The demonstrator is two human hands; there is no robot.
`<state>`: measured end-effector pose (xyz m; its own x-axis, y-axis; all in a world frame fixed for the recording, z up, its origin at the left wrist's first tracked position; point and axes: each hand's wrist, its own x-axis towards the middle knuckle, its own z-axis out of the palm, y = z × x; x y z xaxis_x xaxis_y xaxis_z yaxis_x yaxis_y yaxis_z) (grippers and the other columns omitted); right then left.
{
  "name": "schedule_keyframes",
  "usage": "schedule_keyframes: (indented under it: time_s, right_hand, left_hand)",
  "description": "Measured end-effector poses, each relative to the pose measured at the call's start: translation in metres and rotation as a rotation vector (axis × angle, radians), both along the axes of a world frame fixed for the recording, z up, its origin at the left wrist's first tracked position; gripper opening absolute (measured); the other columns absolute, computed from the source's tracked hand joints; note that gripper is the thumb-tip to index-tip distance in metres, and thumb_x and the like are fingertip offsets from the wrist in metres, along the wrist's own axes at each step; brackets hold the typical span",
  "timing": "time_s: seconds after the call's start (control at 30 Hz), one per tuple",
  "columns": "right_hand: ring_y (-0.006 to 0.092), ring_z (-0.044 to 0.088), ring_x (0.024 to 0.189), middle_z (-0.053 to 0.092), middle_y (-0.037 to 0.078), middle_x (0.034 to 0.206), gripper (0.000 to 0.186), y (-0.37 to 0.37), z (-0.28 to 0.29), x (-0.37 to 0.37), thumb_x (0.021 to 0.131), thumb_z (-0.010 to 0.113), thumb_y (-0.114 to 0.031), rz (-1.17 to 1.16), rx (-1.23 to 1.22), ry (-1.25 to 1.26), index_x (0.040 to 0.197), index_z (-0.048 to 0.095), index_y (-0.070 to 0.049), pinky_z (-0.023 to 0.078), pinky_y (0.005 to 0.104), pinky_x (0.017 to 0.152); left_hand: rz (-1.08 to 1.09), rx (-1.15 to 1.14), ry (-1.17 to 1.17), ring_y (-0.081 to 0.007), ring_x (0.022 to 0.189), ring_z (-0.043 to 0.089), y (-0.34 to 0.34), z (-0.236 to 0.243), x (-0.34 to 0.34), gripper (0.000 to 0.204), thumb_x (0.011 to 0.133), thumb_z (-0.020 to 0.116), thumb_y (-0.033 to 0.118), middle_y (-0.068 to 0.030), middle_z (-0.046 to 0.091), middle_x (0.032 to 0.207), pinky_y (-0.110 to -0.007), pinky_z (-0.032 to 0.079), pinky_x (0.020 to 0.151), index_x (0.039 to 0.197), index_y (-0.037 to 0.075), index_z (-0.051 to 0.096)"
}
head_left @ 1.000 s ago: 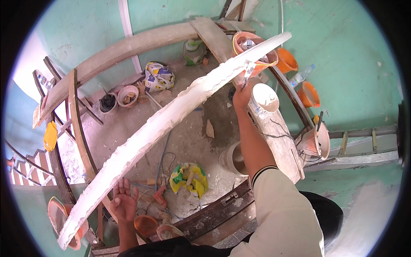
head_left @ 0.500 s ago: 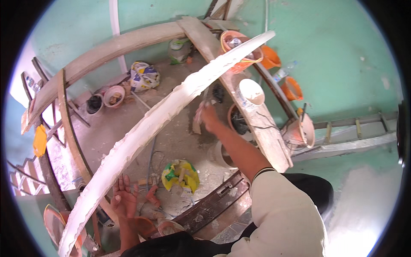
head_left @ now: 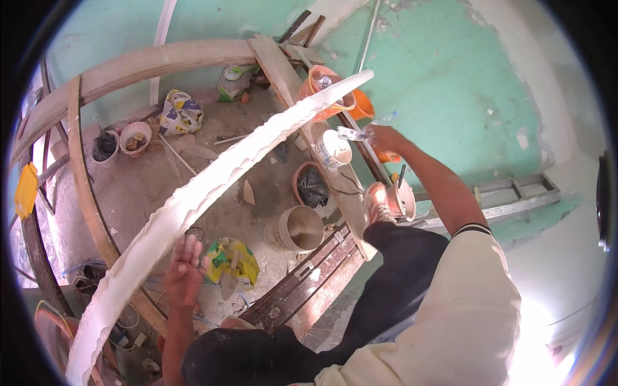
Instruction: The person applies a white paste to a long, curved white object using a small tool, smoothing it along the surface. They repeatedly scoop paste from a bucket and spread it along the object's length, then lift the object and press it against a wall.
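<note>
A long white plaster moulding point(head_left: 212, 183) with ragged edges slants from the lower left up to the orange bucket point(head_left: 322, 96). My left hand point(head_left: 185, 270) is beside its lower edge, palm turned up and fingers stretched, holding nothing; whether it touches the moulding I cannot tell. On the right, my right hand point(head_left: 385, 140) is closed round a flat-bladed scraper point(head_left: 353, 134), its pale blade at the rim of a white tub point(head_left: 335, 153). That tub stands on a plank point(head_left: 351, 193) beside the orange bucket.
A curved wooden board point(head_left: 161, 61) runs along the back. Below me are a pale bucket point(head_left: 297, 230), a tub with a black bag point(head_left: 310, 185) and a yellow-green bag point(head_left: 230, 264). A ladder point(head_left: 496, 199) lies at right, near my shoe point(head_left: 378, 202).
My right hand has moved up and right from below the moulding to the white tub. My left hand stays open near the moulding. The view has shifted.
</note>
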<state>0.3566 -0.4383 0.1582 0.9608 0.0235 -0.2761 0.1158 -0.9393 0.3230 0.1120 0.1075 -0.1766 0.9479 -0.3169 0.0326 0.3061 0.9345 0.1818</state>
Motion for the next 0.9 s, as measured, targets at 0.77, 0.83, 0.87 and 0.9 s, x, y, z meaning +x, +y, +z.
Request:
schedule_keyframes:
  time_s: [0.77,0.83,0.87,0.9]
  right_hand:
    - [0.0232,0.075,0.093,0.078,0.007,0.093,0.015,-0.181,-0.195,0.166,0.085,0.067,-0.014,0.611,-0.303,0.173,0.089,0.081,-0.014,0.056,0.041,0.073]
    - [0.0231,0.075,0.092,0.078,0.007,0.092,0.015,-0.182,-0.196,0.154,0.085,0.066,-0.014,0.634,-0.221,0.229,0.088,0.081,-0.013,0.056,0.0405,0.072]
    - [0.0235,0.075,0.09,0.078,0.008,0.092,0.016,-0.178,-0.191,0.152,0.085,0.066,-0.014,0.667,-0.183,0.257,0.088,0.081,-0.013,0.056,0.0403,0.072]
    - [0.0239,0.075,0.089,0.078,0.008,0.091,0.016,-0.179,-0.183,0.152,0.085,0.065,-0.014,0.693,-0.154,0.286,0.087,0.081,-0.012,0.056,0.0401,0.071]
  left_hand:
    - [-0.635,1.576,-0.602,-0.0349,0.149,0.036,-0.419,0.087,0.25,0.081,0.093,0.066,0.032,-0.0266,0.037,0.16,-0.041,0.028,0.123,0.158,0.001,0.031]
    - [-0.459,1.546,-0.403,-0.0326,0.153,0.028,-0.492,0.052,0.25,0.087,0.09,0.065,0.021,-0.0256,0.03,0.164,-0.039,0.022,0.125,0.161,-0.001,0.02]
    - [-0.378,1.435,-0.33,-0.0316,0.154,0.027,-0.516,0.043,0.251,0.088,0.089,0.064,0.017,-0.0252,0.029,0.164,-0.038,0.021,0.125,0.161,-0.002,0.018]
    - [-0.296,1.315,-0.267,-0.0307,0.154,0.026,-0.54,0.039,0.25,0.089,0.087,0.062,0.013,-0.0249,0.028,0.165,-0.037,0.02,0.125,0.161,-0.003,0.016]
